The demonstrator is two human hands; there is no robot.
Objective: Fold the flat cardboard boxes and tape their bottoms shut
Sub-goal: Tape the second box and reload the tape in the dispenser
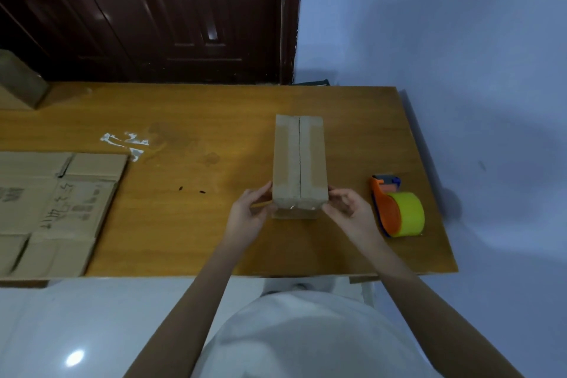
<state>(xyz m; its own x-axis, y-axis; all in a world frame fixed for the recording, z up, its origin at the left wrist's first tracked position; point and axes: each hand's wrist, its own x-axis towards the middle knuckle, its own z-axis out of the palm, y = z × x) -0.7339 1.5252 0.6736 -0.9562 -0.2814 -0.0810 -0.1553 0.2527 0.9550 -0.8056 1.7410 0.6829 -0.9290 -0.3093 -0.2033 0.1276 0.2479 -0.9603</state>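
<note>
A folded cardboard box [299,163] stands on the wooden table [190,224], its two closed flaps facing up with a seam down the middle. Clear tape shines along its near top edge. My left hand [250,212] touches the box's near left corner with its fingers curled. My right hand [345,204] is at the near right corner, fingers bent against the box's side. An orange tape dispenser with a yellow-green roll [399,209] lies on the table right of the box. Flat cardboard boxes [52,209] lie at the table's left.
A crumpled scrap of clear tape [129,143] lies on the table left of centre. Another cardboard box [18,83] sits at the far left corner. A dark wooden door [153,9] and a blue wall [445,40] stand behind the table. The table's right edge is close to the dispenser.
</note>
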